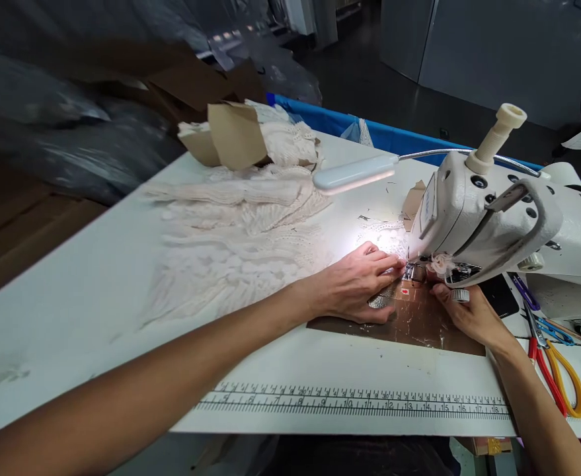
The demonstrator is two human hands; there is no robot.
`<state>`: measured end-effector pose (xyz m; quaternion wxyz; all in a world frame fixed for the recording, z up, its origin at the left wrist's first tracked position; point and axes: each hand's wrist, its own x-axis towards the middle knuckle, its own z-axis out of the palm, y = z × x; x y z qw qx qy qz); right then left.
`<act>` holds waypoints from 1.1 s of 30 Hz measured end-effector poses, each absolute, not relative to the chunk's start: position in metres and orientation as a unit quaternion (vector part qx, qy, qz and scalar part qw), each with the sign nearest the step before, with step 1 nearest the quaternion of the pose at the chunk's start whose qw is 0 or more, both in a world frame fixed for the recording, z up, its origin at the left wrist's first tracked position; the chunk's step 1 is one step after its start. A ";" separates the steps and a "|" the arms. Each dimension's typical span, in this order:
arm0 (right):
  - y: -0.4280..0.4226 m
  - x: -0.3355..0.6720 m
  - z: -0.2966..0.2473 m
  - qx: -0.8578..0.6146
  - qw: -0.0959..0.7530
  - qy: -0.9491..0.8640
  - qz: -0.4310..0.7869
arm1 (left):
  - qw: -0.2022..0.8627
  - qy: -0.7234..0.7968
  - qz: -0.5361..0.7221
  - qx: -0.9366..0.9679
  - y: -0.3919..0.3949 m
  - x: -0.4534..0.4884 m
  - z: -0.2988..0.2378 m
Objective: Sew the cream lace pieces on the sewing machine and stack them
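My left hand (362,284) lies palm down beside the presser foot (413,271) of a white sewing machine (461,205). Its fingers stretch toward the needle, while the thumb is spread apart on a brown sheet (349,325) covering the machine bed. Just beyond those fingertips, white lace fabric (382,235) lies under the bright lamp light. From the other side, my right hand (473,317) reaches in under the machine head, its thumb near the presser foot. Most of the right fingers are hidden, and I cannot see what they touch.
A pile of white lace pieces (240,231) covers the table's left middle, with cardboard (238,135) behind it. A lamp (357,173) hangs over the work. Red-and-yellow-handled scissors (562,377) lie at right. A printed ruler (349,400) runs along the front edge.
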<state>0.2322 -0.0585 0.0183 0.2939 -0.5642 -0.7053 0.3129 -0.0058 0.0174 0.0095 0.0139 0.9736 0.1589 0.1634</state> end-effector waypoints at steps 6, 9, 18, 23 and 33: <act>-0.065 0.228 0.015 -0.591 0.297 -0.695 0.281 | 0.016 0.177 0.152 0.972 0.019 -0.007 0.011; -0.065 0.227 0.011 -0.577 0.297 -0.721 0.244 | 0.025 0.183 0.149 0.971 0.019 -0.007 0.012; -0.067 0.230 0.009 -0.559 0.261 -0.767 0.177 | 0.053 0.196 0.145 0.968 0.019 -0.008 0.010; -0.071 0.234 0.004 -0.549 0.282 -0.769 0.165 | 0.058 0.200 0.147 0.967 0.020 -0.007 0.007; -0.072 0.231 0.001 -0.532 0.289 -0.785 0.134 | 0.056 0.212 0.145 0.965 0.018 -0.006 0.008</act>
